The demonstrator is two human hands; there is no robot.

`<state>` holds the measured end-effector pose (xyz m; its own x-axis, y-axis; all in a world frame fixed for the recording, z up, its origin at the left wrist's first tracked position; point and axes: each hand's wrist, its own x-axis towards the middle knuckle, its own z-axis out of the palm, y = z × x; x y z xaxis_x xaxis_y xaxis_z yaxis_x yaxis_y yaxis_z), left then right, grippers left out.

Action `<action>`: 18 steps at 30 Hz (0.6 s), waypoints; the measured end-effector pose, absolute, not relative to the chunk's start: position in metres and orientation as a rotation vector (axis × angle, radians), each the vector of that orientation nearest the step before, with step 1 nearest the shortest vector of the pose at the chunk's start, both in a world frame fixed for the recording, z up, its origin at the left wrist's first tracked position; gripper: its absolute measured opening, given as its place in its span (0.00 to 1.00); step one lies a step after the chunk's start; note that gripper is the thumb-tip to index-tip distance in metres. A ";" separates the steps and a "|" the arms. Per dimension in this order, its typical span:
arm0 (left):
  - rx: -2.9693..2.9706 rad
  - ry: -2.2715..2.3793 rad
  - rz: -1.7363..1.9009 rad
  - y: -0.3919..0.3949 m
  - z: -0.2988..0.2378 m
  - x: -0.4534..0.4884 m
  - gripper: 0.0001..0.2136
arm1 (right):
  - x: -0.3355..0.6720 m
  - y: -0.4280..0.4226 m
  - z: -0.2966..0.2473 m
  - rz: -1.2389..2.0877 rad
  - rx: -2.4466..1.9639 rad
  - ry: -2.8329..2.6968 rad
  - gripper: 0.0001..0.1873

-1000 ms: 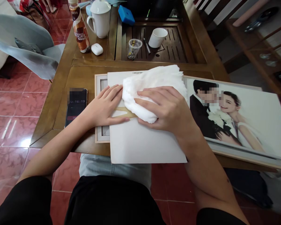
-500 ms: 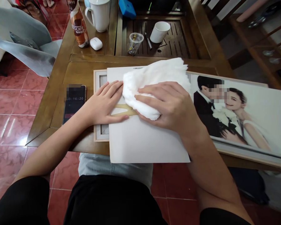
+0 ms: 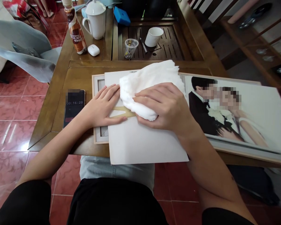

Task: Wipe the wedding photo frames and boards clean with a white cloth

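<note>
Now, head view: two bare hands at work at a table (image 3: 79, 75), with black sleeves above the elbows
Cloth (image 3: 154, 72): white and bunched, on the middle and far part of the board (image 3: 145, 143), its ragged end spread to the right
Right hand (image 3: 164, 104): fingers curled over the cloth, thumb at its near side, the wad held between
Left hand (image 3: 103, 107): flat on the board, thumb well apart from the lightly spread fingers, fingertips at the cloth's left edge
Strip (image 3: 131, 114): yellow and forked, open towards the left hand, running under the cloth; tape or print, I cannot tell
Board: over a frame (image 3: 96, 93), near edge hanging past the table
Under the cloth: pressing or rubbing seems midway; the board is set and the cloth in place, but not lifted off, and how much is left cannot be told, as the surface beneath is hidden
Phone (image 3: 72, 107): left of the frame, timer at 00:16:20
Photo (image 3: 259, 115): on the right, partly behind the right forearm
</note>
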<state>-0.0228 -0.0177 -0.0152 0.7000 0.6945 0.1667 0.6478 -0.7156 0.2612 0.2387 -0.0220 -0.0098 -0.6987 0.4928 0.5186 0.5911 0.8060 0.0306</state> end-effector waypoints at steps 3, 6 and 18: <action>2.724 1.092 0.377 -0.018 -0.016 -0.023 0.45 | 0.238 -0.022 -0.011 -0.333 -0.903 -2.412 0.17; 2.723 1.095 0.364 -0.017 -0.017 -0.024 0.46 | 0.238 -0.022 -0.012 -0.343 -1.041 -2.376 0.19; 2.744 1.099 0.345 -0.018 -0.016 -0.022 0.47 | 0.237 -0.021 -0.009 -0.264 -1.094 -2.408 0.20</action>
